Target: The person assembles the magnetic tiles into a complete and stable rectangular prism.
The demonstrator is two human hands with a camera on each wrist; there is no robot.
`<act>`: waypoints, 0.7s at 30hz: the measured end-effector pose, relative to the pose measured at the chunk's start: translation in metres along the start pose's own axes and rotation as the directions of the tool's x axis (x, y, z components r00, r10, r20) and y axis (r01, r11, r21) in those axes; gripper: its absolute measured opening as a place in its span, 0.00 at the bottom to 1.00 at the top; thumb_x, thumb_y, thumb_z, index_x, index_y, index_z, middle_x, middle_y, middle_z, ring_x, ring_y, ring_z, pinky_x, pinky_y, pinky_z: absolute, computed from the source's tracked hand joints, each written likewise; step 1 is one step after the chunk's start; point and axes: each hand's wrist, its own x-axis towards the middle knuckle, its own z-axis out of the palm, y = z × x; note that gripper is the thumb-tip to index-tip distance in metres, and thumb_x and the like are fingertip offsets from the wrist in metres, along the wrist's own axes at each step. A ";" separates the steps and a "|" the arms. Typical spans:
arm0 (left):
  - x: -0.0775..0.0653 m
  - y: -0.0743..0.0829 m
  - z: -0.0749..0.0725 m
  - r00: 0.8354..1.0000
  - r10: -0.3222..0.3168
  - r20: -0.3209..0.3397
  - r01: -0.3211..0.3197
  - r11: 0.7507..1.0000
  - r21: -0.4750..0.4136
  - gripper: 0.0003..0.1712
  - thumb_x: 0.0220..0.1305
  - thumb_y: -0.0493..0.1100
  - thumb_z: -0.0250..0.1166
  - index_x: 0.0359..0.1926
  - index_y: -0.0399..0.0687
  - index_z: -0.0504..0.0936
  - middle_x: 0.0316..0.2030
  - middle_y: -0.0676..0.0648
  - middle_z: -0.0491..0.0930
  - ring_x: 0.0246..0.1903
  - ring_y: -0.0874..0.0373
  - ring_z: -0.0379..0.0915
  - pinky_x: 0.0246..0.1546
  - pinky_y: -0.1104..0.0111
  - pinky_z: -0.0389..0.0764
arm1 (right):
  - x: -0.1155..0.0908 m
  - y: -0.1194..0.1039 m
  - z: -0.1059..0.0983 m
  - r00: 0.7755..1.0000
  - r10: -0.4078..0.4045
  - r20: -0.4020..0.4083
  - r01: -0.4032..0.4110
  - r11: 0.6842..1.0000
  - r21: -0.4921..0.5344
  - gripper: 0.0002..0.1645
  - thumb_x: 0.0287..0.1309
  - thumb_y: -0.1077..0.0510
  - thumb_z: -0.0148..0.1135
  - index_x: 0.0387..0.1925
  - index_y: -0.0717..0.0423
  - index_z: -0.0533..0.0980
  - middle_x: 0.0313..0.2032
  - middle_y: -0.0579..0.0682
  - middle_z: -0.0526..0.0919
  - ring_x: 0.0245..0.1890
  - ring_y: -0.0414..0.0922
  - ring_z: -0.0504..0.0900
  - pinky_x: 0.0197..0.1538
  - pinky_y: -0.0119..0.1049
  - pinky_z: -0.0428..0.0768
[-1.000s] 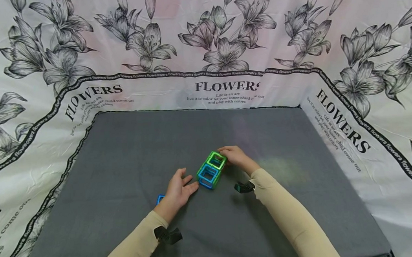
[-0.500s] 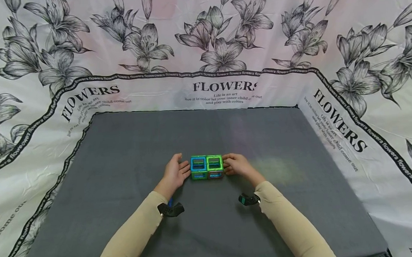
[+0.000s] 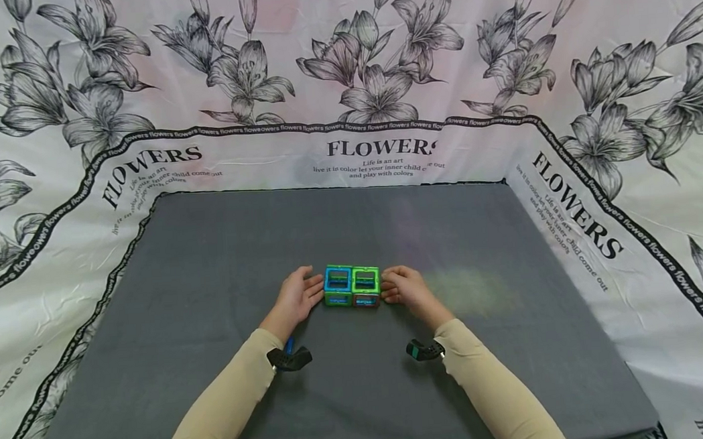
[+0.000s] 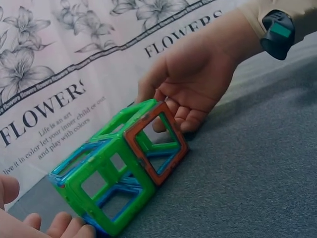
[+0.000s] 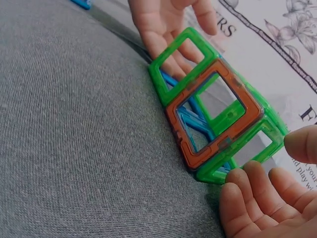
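A two-cube box of magnetic tiles (image 3: 352,285) lies lengthwise from left to right on the grey table. Its top shows a blue square frame on the left and a green one on the right. Facing the person are a green tile (image 4: 110,184) and an orange-red tile (image 5: 218,114). My left hand (image 3: 293,297) is at the box's left end, fingers extended and thumb raised. At the opposite end, my right hand (image 3: 409,290) has its slightly bent fingertips right at a green side tile (image 5: 252,149), thumb apart from the fingers. Neither hand wraps around the box.
A loose blue tile (image 3: 289,345) lies near the left wrist, partly hidden by it. Grey cloth covers the table (image 3: 362,387). White flower-printed fabric (image 3: 251,158) rises behind and along the sides. Each wrist wears a black strap-on camera (image 3: 425,350).
The box has turned from a diagonal position to lie straight across and sits slightly farther left. The left hand has moved up to its left end. Over the last half second almost nothing shifts.
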 end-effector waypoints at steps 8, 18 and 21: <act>-0.001 -0.003 0.001 1.000 0.012 -0.015 -0.012 0.999 0.034 0.36 0.79 0.43 0.49 0.80 0.40 0.48 0.72 0.28 0.59 0.74 0.36 0.59 0.75 0.51 0.63 | 0.000 -0.001 0.003 1.000 0.003 -0.012 -0.003 1.000 0.008 0.20 0.72 0.58 0.54 0.59 0.68 0.71 0.30 0.46 0.77 0.29 0.38 0.81 0.34 0.30 0.81; 0.014 0.001 0.004 0.977 -0.122 0.177 0.080 0.970 0.231 0.40 0.80 0.50 0.47 0.82 0.48 0.39 0.71 0.25 0.64 0.63 0.40 0.77 0.63 0.55 0.79 | 0.000 -0.001 0.004 0.999 -0.025 0.022 0.026 0.999 -0.020 0.24 0.72 0.57 0.56 0.63 0.68 0.70 0.32 0.44 0.74 0.30 0.37 0.74 0.36 0.30 0.76; 0.016 -0.001 0.006 0.972 -0.121 0.199 0.061 0.957 0.284 0.40 0.80 0.52 0.47 0.83 0.49 0.40 0.72 0.28 0.64 0.53 0.49 0.83 0.46 0.65 0.84 | -0.001 -0.001 0.005 1.000 -0.028 0.010 0.028 0.999 -0.030 0.25 0.71 0.57 0.57 0.63 0.67 0.71 0.33 0.43 0.76 0.30 0.37 0.76 0.37 0.31 0.78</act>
